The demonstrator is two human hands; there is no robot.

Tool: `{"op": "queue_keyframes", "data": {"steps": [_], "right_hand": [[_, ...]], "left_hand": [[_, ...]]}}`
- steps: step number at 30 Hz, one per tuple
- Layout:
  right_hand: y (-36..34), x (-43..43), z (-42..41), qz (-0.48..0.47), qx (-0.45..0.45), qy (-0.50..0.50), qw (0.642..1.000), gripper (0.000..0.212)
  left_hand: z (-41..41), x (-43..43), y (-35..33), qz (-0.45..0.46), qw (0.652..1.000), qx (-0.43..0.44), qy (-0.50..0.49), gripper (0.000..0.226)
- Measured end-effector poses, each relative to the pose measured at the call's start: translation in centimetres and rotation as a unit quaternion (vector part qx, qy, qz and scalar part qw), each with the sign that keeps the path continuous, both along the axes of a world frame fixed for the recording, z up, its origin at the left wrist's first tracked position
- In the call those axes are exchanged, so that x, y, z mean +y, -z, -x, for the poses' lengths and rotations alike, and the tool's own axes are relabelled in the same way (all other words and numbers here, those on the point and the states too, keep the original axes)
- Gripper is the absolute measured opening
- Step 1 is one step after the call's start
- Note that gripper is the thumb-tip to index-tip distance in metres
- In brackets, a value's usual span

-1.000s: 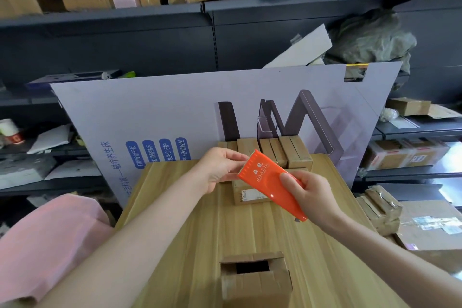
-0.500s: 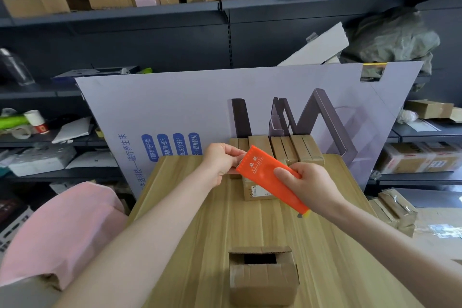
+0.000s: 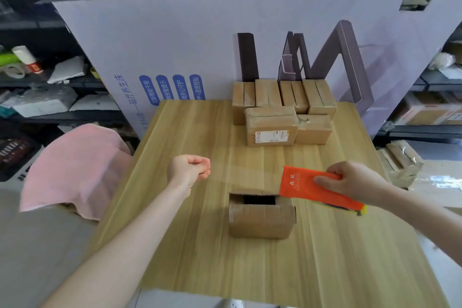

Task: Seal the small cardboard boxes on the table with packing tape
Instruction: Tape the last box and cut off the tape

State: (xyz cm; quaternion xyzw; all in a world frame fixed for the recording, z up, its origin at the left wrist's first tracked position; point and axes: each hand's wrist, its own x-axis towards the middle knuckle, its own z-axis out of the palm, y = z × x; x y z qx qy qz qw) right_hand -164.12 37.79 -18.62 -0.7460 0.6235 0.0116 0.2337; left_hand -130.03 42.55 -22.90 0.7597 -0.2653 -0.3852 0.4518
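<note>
Your wooden table [image 3: 190,245] has bare room across its near half and down its left side, while its left edge runs just beside a pink cloth [image 3: 75,170] and its far edge meets a big upright lilac cardboard sheet [image 3: 200,45]. The open box [image 3: 261,215] stands alone near the middle of the table, its top flaps not closed, a dark gap showing at the far side of its top. Your left hand [image 3: 190,170] hovers left of and a little beyond that box, fingers curled into a loose fist, holding nothing and clear of the cardboard. Your right hand [image 3: 350,182] grips the orange tape dispenser [image 3: 310,189] around its right part; the dispenser's left end reaches over the box's far right corner, though whether it touches the flap cannot be told. White marks are printed on the orange face, too small to read. At the far end sits a cluster of closed boxes [image 3: 282,96], and the taped box [image 3: 271,126] in front carries a white label with unreadable print. The lilac sheet bears blue Chinese writing, blurred, in four ovals.
</note>
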Motion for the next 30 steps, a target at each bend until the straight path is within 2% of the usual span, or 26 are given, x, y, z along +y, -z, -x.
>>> {"op": "queue_keyframes", "data": {"steps": [8, 16, 24, 30], "right_hand": [[3.6, -2.8, -0.6, -0.053, 0.099, -0.066, 0.991, 0.046], [6.5, -4.0, -1.4, -0.065, 0.147, -0.101, 0.982, 0.048], [9.2, -4.3, -3.0, -0.051, 0.209, -0.136, 0.967, 0.05], [10.2, -4.4, -3.1, -0.061, 0.215, -0.144, 0.964, 0.051]], "left_hand": [[2.5, 2.2, 4.4, -0.016, 0.998, 0.001, -0.06, 0.011], [3.3, 2.8, 7.1, -0.025, 0.995, -0.004, -0.095, 0.019], [3.4, 2.7, 9.8, -0.055, 0.994, -0.015, -0.096, 0.015], [3.5, 3.7, 12.6, -0.085, 0.989, 0.007, -0.117, 0.005]]}}
